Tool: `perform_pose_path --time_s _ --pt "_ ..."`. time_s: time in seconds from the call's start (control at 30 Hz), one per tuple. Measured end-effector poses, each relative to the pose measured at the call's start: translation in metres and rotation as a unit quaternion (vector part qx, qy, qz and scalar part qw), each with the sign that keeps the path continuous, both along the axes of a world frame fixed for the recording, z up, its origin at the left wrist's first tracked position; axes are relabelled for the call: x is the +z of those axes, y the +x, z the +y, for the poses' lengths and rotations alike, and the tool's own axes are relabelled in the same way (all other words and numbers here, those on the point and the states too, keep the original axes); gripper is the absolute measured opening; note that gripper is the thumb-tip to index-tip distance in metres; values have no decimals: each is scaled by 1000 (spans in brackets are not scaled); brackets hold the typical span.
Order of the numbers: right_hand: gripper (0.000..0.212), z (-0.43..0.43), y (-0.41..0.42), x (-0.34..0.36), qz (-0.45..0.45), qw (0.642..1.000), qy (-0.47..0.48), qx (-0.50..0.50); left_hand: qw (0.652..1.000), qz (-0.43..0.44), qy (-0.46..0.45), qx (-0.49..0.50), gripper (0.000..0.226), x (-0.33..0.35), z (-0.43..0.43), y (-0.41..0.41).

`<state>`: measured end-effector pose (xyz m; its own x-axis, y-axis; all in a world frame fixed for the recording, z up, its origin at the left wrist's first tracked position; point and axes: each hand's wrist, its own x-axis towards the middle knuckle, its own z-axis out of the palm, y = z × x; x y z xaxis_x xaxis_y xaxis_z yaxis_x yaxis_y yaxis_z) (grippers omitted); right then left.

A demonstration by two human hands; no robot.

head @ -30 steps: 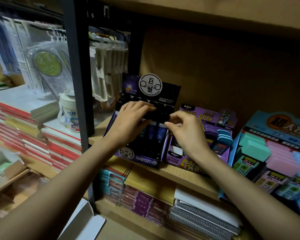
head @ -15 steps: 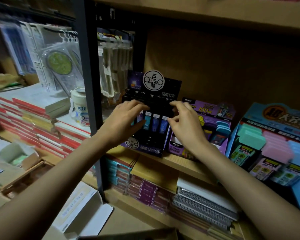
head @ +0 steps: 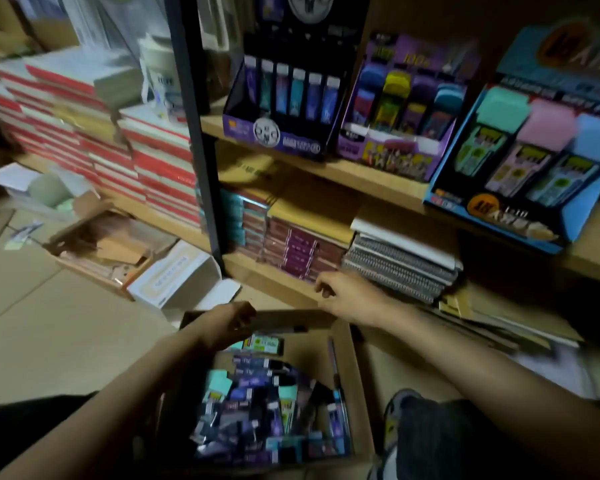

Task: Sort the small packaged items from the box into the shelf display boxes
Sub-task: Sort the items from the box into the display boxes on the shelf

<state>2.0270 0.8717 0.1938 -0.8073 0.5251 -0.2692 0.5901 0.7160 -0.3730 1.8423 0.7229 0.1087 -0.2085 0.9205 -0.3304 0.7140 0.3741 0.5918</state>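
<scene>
A brown cardboard box (head: 357,382) stands on the floor below me, holding several small packaged items (head: 257,410) in purple, teal and black. My left hand (head: 229,323) hovers over the box's far rim with loosely curled fingers and holds nothing. My right hand (head: 343,296) hangs in front of the lower shelf edge, also loosely curled, with nothing in it. On the shelf above stand three display boxes: a black and purple one (head: 284,140) with a row of packs, a purple one (head: 395,150), and a blue one (head: 520,216).
A black upright post (head: 194,133) divides the shelving. Stacks of red and white books (head: 146,161) lie to the left, notebooks (head: 395,265) on the lower shelf. An open white carton (head: 174,278) and a box of cardboard scraps (head: 101,244) sit on the floor.
Both hands have left the black and purple display box and dropped down toward the floor box. The view has tilted downward, so the cardboard box now shows.
</scene>
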Motion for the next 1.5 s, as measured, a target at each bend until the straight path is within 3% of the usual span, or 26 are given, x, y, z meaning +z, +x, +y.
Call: perform_pose_path --time_s 0.3,0.43,0.53,0.67,0.77,1.0,1.27,1.37,1.5 --pt "5 -44 58 -182 -127 968 -199 -84 989 -68 -104 76 40 -142 -74 70" --pt "34 -62 75 -234 -173 952 -247 -57 992 31 -90 87 64 -178 -96 78" --pt "60 -70 83 -259 -229 940 -251 25 984 96 -144 28 80 -196 -108 64" --pt "58 -73 86 -273 -222 936 -273 22 973 143 -170 -67 87 -212 -122 42" --pt "49 -79 86 -280 -201 936 -289 -6 974 169 -135 -61 85 -213 -121 44" --pt "38 -90 84 -286 -187 946 -266 6 987 82 -136 -12 73 -212 -105 61" --pt "25 -80 85 -281 -188 912 -361 -59 987 16 -147 65 51 -214 -96 60" --pt "25 -70 82 -273 -129 910 -374 -124 986 -69 -63 141 33 -210 -94 64" --pt "29 -55 69 -252 2 863 -424 -273 938 -208 10 276 10 -189 -66 74"
